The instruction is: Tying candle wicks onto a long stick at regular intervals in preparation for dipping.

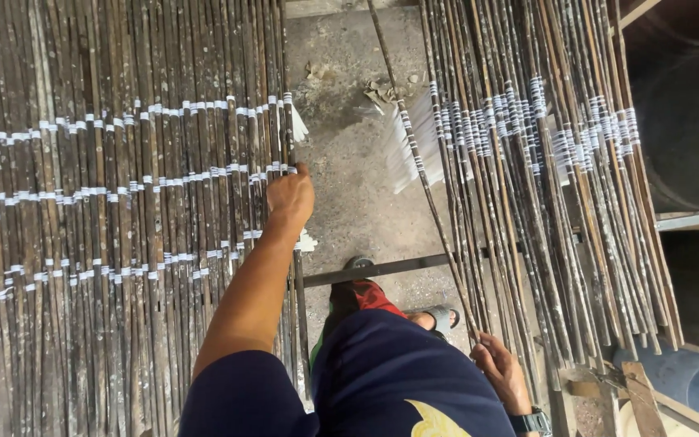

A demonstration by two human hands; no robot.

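A mat of thin dark bamboo sticks [107,226] bound by rows of white string lies across the left side. My left hand [290,197] rests on its right edge, fingers curled on the outermost stick by a white string row. My right hand [502,372], with a black wristwatch, grips the lower end of a single long stick [426,186] that slants up across the gap. On the right lies a loose bundle of sticks [527,162] with white string wrappings.
A concrete floor [349,162] shows in the gap between mat and bundle. A dark metal bar [378,269] crosses the gap. My sandalled feet [438,317] stand below it. Wooden frame pieces [641,396] and a blue drum [689,376] sit at lower right.
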